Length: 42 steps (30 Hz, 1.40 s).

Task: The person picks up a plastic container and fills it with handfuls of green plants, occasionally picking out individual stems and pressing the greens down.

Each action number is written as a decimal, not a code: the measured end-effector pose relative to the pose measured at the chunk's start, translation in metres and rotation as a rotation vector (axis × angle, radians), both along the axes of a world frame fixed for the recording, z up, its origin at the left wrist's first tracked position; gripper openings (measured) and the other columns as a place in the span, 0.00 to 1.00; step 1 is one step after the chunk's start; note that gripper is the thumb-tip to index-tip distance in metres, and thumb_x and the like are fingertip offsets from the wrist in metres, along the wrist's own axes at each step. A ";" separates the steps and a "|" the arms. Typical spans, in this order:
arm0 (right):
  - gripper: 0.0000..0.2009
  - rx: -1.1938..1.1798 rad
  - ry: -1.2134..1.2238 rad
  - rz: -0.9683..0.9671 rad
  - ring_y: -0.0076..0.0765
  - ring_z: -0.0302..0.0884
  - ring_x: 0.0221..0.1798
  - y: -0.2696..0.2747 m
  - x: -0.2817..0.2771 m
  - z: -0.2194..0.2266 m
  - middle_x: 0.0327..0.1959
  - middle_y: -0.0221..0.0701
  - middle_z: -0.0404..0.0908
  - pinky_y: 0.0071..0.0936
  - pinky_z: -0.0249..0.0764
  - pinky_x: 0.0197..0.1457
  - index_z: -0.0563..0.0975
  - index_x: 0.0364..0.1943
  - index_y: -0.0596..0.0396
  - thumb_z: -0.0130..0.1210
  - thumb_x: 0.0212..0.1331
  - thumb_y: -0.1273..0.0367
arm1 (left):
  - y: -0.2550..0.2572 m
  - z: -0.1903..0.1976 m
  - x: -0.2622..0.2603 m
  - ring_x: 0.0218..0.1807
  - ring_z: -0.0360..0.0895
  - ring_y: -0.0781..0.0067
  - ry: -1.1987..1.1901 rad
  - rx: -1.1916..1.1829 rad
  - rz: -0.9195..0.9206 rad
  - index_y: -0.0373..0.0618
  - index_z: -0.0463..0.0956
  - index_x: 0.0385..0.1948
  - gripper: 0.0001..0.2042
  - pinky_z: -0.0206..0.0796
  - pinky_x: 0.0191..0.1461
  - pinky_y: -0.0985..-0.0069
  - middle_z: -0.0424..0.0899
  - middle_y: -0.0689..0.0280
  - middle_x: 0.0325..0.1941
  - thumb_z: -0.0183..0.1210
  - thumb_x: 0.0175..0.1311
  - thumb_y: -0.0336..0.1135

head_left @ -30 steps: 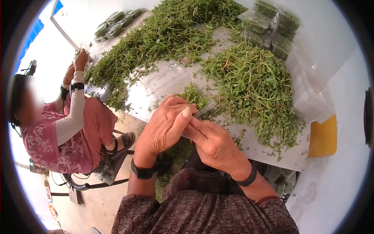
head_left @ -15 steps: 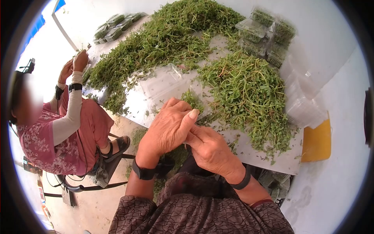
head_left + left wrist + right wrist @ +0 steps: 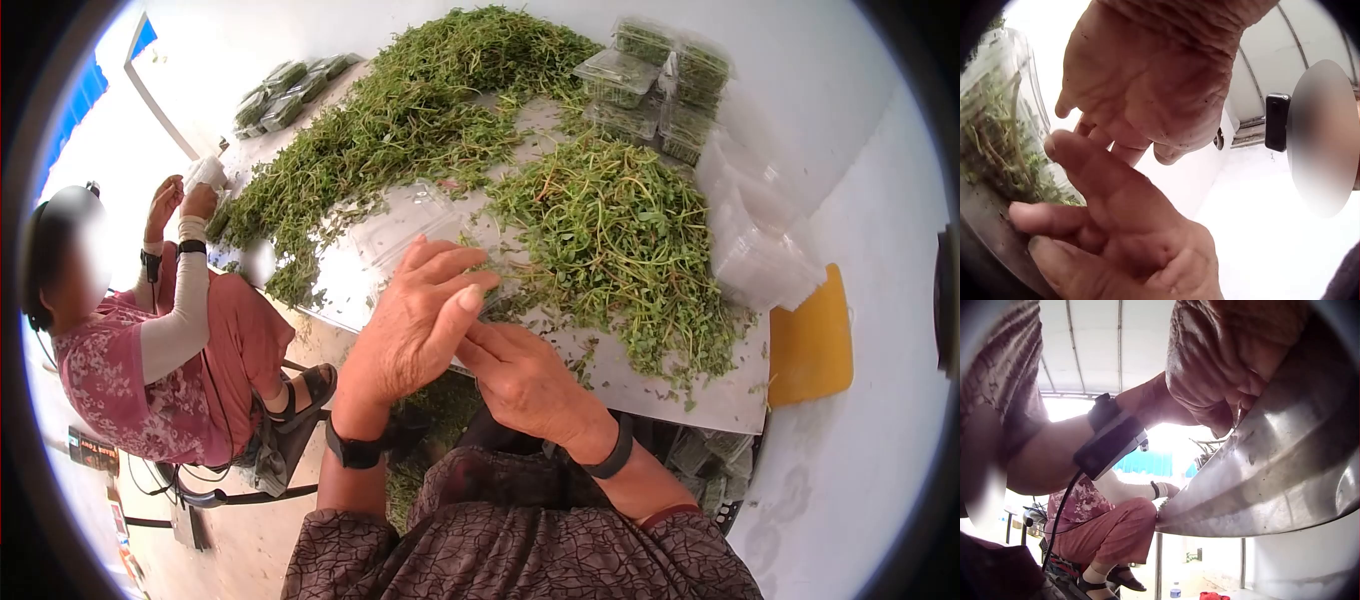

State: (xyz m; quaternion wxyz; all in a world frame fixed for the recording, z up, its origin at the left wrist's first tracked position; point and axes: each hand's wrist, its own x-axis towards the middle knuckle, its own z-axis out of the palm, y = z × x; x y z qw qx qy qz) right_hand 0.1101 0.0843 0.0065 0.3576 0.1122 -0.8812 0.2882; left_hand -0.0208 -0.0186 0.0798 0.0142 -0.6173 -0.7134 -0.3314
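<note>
My left hand is raised over the table's front edge, its fingers extended and apart. Close beside it, my right hand has loosely bent fingers that reach toward the left palm. The left wrist view shows that palm above the right hand, whose thumb and fingers are apart with nothing between them. Next to the fingertips stands a clear plastic box filled with leafy green stems. In the head view the left hand mostly hides this box. Just beyond lies clear plastic packaging.
Piles of greens cover much of the metal table. Filled boxes are stacked at the back right, near nested clear containers. A yellow board leans at the right. At the left sits another person, holding something whitish.
My left fingers have straightened and spread, and the hands have drawn slightly apart. The seated person's hands now hold a whitish object. The head view has shifted slightly.
</note>
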 end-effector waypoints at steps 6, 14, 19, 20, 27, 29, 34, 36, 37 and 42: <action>0.15 -0.036 -0.015 0.013 0.53 0.75 0.49 0.001 0.003 -0.001 0.44 0.46 0.78 0.44 0.74 0.52 0.77 0.43 0.64 0.52 0.49 0.81 | 0.017 -0.003 0.013 0.71 0.62 0.46 0.044 -0.134 -0.047 0.37 0.82 0.47 0.28 0.38 0.78 0.49 0.76 0.48 0.61 0.36 0.75 0.52; 0.15 -0.018 -0.065 0.024 0.57 0.74 0.51 0.002 0.003 -0.007 0.42 0.49 0.78 0.46 0.74 0.54 0.77 0.43 0.65 0.53 0.48 0.81 | 0.028 0.000 0.015 0.71 0.63 0.47 0.092 -0.242 -0.092 0.36 0.81 0.47 0.23 0.39 0.78 0.49 0.76 0.49 0.60 0.41 0.75 0.46; 0.15 -0.033 -0.016 0.019 0.54 0.75 0.49 0.000 0.002 -0.005 0.44 0.46 0.78 0.45 0.74 0.51 0.77 0.43 0.66 0.53 0.48 0.81 | 0.016 -0.005 0.016 0.73 0.60 0.46 -0.102 -0.066 -0.040 0.36 0.70 0.61 0.24 0.41 0.78 0.51 0.73 0.49 0.65 0.44 0.75 0.46; 0.15 -0.021 -0.019 0.017 0.52 0.75 0.47 0.001 0.001 -0.004 0.45 0.46 0.78 0.45 0.74 0.50 0.77 0.44 0.66 0.53 0.48 0.81 | 0.012 -0.006 0.015 0.73 0.60 0.46 -0.107 -0.070 -0.039 0.36 0.70 0.61 0.24 0.41 0.78 0.51 0.73 0.49 0.65 0.44 0.75 0.46; 0.22 0.019 -0.008 -0.014 0.45 0.75 0.39 -0.001 -0.002 -0.006 0.54 0.45 0.77 0.40 0.74 0.47 0.75 0.54 0.67 0.51 0.50 0.81 | -0.015 -0.013 0.007 0.73 0.59 0.45 -0.016 -0.163 0.169 0.39 0.67 0.65 0.24 0.44 0.77 0.54 0.68 0.46 0.68 0.44 0.74 0.45; 0.24 0.038 -0.005 -0.016 0.45 0.75 0.39 0.000 -0.002 -0.006 0.56 0.46 0.76 0.40 0.74 0.47 0.74 0.56 0.67 0.51 0.50 0.81 | -0.022 -0.015 0.006 0.73 0.59 0.43 0.033 -0.215 0.225 0.40 0.67 0.65 0.23 0.45 0.77 0.53 0.67 0.44 0.69 0.45 0.74 0.44; 0.26 0.061 -0.034 -0.014 0.45 0.76 0.41 0.001 0.000 -0.002 0.61 0.48 0.73 0.39 0.75 0.49 0.72 0.60 0.67 0.50 0.51 0.81 | -0.032 -0.011 0.010 0.69 0.63 0.37 0.092 -0.154 0.315 0.37 0.69 0.61 0.22 0.47 0.74 0.46 0.67 0.37 0.65 0.51 0.70 0.39; 0.26 0.062 -0.052 -0.019 0.45 0.76 0.43 0.001 0.000 -0.001 0.62 0.48 0.73 0.38 0.75 0.50 0.73 0.59 0.67 0.50 0.50 0.82 | -0.037 -0.010 0.010 0.68 0.64 0.37 0.126 -0.140 0.330 0.37 0.70 0.61 0.21 0.48 0.74 0.47 0.68 0.37 0.64 0.51 0.70 0.38; 0.26 0.063 -0.055 -0.017 0.45 0.76 0.43 0.001 0.001 0.000 0.62 0.48 0.73 0.38 0.75 0.50 0.73 0.59 0.67 0.50 0.50 0.82 | -0.039 -0.009 0.009 0.68 0.64 0.37 0.162 -0.128 0.341 0.37 0.70 0.60 0.21 0.48 0.74 0.47 0.68 0.37 0.64 0.52 0.70 0.38; 0.24 0.097 -0.071 -0.038 0.44 0.77 0.43 0.000 0.001 0.002 0.62 0.46 0.73 0.38 0.75 0.49 0.74 0.56 0.67 0.52 0.50 0.81 | -0.039 -0.005 0.005 0.69 0.63 0.40 0.085 -0.089 0.245 0.35 0.71 0.59 0.21 0.46 0.76 0.51 0.69 0.40 0.65 0.50 0.71 0.40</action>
